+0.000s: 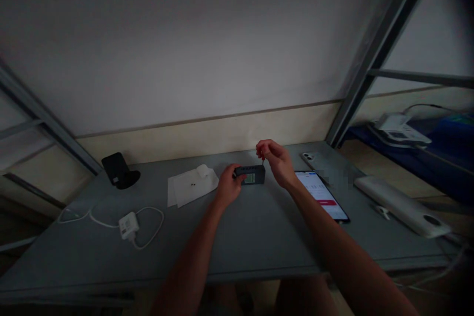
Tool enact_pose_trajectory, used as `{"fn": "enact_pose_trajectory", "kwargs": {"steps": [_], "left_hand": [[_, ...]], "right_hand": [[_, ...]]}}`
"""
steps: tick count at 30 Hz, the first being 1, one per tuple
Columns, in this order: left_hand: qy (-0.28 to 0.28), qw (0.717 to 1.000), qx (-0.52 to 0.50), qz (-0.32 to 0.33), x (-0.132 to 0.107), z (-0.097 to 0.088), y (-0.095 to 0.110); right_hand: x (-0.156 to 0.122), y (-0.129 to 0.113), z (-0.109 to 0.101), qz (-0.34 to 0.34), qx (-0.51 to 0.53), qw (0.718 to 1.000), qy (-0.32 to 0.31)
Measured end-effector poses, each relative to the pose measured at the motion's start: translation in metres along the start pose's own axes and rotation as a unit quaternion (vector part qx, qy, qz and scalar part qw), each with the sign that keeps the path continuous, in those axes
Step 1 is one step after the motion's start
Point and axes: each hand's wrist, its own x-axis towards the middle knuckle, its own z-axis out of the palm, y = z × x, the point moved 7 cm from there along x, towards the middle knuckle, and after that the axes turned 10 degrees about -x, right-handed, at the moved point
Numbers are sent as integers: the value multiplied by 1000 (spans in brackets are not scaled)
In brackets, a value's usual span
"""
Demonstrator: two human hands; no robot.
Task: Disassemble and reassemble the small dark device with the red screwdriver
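My left hand (230,181) is closed around the left end of a small black box-shaped device (255,176), which has a row of vent slots along its top and a pale label on its front. The device stands upright on the desk. My right hand (276,158) pinches a small screwdriver (263,161), of which only a thin dark shaft shows below the fingers. Its tip meets the top right corner of the device; the handle is hidden in my fingers. To the left, two small dark screw-like bits (193,184) lie on white paper (185,192).
A white rounded item (202,171) lies on the paper. Left are a black stand (120,170) and a white charger (129,225) with its cable. Right are a lit phone (322,195), another phone (313,160) and a long pale case (402,205). Metal posts (377,54) frame the grey desk (255,237).
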Motion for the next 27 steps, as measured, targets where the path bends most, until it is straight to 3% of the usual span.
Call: {"fn": "enact_pose_trajectory", "kwargs": {"steps": [4, 10, 15, 20, 27], "left_hand": [[-2, 1000, 5, 1, 0, 0, 0], [-2, 1000, 3, -14, 0, 0, 3], [0, 1000, 1, -9, 0, 0, 6], [2, 1000, -5, -6, 0, 0, 3], [1, 1000, 0, -8, 0, 0, 2]], "right_hand": [[0, -3, -3, -3, -33, 999, 12], [-1, -6, 1, -18, -21, 999, -26], [0, -8, -4, -26, -68, 997, 6], [0, -8, -4, -14, -23, 1000, -7], [0, -3, -5, -5, -43, 999, 14]]}}
